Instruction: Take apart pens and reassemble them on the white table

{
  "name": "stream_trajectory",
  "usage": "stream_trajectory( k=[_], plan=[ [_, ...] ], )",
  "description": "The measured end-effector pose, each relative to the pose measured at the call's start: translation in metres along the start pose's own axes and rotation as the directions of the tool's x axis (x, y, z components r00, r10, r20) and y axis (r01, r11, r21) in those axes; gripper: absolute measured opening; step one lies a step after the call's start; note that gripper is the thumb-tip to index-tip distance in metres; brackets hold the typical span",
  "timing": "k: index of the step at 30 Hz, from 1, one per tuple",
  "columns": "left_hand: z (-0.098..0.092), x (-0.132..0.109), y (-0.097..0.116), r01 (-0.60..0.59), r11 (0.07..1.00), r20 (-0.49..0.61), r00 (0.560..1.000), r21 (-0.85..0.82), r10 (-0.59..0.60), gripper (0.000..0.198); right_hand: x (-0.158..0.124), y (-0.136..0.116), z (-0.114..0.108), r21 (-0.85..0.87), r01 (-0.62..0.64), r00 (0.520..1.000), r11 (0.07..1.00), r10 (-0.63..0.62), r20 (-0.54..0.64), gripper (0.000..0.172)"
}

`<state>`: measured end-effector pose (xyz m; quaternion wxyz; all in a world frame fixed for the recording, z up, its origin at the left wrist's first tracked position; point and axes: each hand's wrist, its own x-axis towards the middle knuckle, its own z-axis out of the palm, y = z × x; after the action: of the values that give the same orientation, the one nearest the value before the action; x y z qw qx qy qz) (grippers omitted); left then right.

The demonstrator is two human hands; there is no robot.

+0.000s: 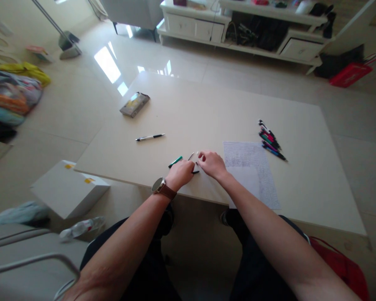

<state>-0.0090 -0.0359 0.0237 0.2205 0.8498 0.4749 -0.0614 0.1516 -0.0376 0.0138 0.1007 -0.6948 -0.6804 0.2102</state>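
Note:
My left hand (182, 172), with a brown-strapped watch on its wrist, is low over the table near its front edge, fingers curled and mostly hidden. A green pen part (175, 161) lies against its far side. A thin dark rod (191, 156) shows just beyond its fingers. A short black piece (196, 172) sticks out to its right. Close by, my right hand (212, 164) is bent with its thumb and fingers drawn together; what they hold, if anything, is too small to make out. A black-and-white pen (150, 137) lies farther left.
Several pens (272, 140) lie bunched at the right. Nearer me is a written sheet (268, 179) with a blank white paper (246, 179) over part of it. A grey box (135, 104) sits at the far left. White boxes (69, 188) stand beside the table (319, 188).

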Motion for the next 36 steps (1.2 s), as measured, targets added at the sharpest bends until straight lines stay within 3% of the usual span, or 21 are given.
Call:
stream_trajectory(
  k=[13, 20, 28, 36],
  plan=[
    [0.005, 0.000, -0.001, -0.024, 1.000, -0.043, 0.999, -0.009, 0.024, 0.014, 0.004, 0.005, -0.005, 0.131, -0.044, 0.999, 0.990, 0.045, -0.005, 0.012],
    [0.007, 0.000, -0.002, -0.023, 1.000, -0.030, 0.999, -0.015, 0.023, 0.015, 0.005, 0.008, -0.011, 0.061, -0.103, 0.994, 0.993, 0.104, -0.011, 0.013],
    [0.003, 0.001, -0.001, -0.045, 0.999, -0.050, 0.998, 0.012, 0.046, 0.016, 0.002, 0.009, -0.007, -0.063, -0.115, 0.986, 0.991, 0.122, 0.114, 0.013],
    [0.000, 0.001, 0.003, -0.031, 0.999, -0.071, 0.997, -0.009, 0.031, 0.020, 0.001, 0.009, -0.002, -0.100, -0.099, 0.988, 0.990, 0.110, 0.105, 0.016]
  ],
)
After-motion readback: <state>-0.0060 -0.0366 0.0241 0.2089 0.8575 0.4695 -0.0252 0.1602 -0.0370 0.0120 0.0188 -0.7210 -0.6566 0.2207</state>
